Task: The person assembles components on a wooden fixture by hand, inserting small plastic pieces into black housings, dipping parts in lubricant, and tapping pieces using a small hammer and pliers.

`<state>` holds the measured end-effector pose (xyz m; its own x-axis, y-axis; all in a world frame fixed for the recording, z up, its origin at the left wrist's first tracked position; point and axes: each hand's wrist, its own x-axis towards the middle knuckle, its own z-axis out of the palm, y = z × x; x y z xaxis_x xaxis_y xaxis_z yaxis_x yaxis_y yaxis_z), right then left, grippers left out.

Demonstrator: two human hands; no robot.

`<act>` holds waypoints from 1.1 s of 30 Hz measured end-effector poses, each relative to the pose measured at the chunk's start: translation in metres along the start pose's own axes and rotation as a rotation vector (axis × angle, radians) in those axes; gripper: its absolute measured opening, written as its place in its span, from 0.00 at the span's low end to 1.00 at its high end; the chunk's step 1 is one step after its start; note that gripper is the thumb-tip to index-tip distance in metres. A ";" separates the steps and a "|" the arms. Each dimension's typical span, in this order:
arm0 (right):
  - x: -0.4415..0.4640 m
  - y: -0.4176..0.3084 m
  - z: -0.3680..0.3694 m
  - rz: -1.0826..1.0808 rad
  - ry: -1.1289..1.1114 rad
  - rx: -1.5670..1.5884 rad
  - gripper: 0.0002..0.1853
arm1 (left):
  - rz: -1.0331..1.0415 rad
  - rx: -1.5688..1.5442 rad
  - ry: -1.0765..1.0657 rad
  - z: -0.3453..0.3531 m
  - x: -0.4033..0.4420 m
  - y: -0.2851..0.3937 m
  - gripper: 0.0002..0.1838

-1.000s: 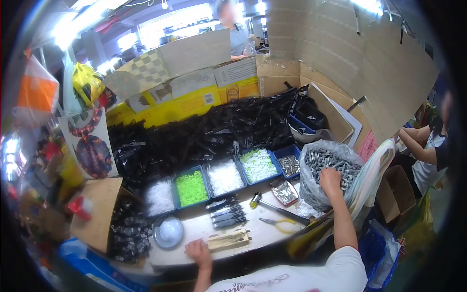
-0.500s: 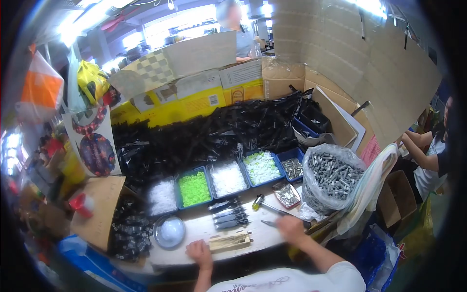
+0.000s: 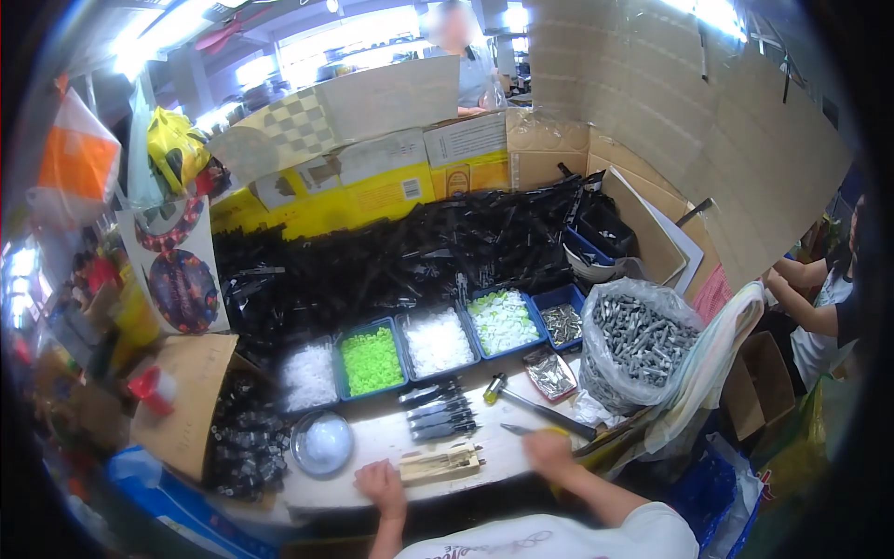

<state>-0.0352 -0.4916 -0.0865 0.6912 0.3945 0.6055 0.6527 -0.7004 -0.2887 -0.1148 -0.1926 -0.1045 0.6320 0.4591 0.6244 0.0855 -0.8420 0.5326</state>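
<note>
My left hand (image 3: 380,484), fingers curled in, rests on the bench at the left end of a wooden block (image 3: 438,464) with a slotted top. Whether it holds anything is hidden. My right hand (image 3: 549,454) is blurred at the bench's front edge, right of the block. Just beyond it lies a pointed metal tool (image 3: 515,429) with a yellow handle; I cannot tell if the hand touches it. A hammer (image 3: 549,410) with a yellow-ended head lies further back. Several black parts (image 3: 438,411) lie in a row behind the block.
Blue trays hold green pieces (image 3: 372,361), white pieces (image 3: 436,341) and small metal parts (image 3: 562,323). A round dish (image 3: 322,443) stands left; a bag of grey parts (image 3: 643,331) stands right. Black parts (image 3: 372,252) heap behind. Another person (image 3: 819,298) sits at right.
My right hand has moved slightly down toward me, uncovering the yellow handle and more of the hammer's handle. My left hand and the wooden block stay put.
</note>
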 end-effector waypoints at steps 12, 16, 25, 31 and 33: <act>0.004 0.001 0.004 0.012 0.033 -0.035 0.04 | 0.007 -0.004 0.011 0.000 0.000 0.001 0.05; 0.004 -0.001 0.003 0.026 0.043 -0.040 0.04 | 0.017 -0.001 0.015 0.001 0.000 -0.001 0.05; 0.007 -0.002 0.004 0.015 0.096 0.000 0.06 | 0.030 0.016 0.005 -0.001 0.000 0.001 0.05; 0.006 -0.003 0.000 0.014 0.102 0.012 0.06 | 0.029 0.049 -0.028 -0.003 0.000 0.002 0.04; 0.006 -0.002 0.000 0.023 0.049 -0.021 0.05 | 0.040 0.049 -0.027 -0.002 0.000 0.002 0.04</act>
<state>-0.0323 -0.4884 -0.0825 0.6891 0.3489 0.6351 0.6301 -0.7213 -0.2875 -0.1166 -0.1935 -0.1027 0.6559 0.4176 0.6287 0.0966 -0.8726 0.4788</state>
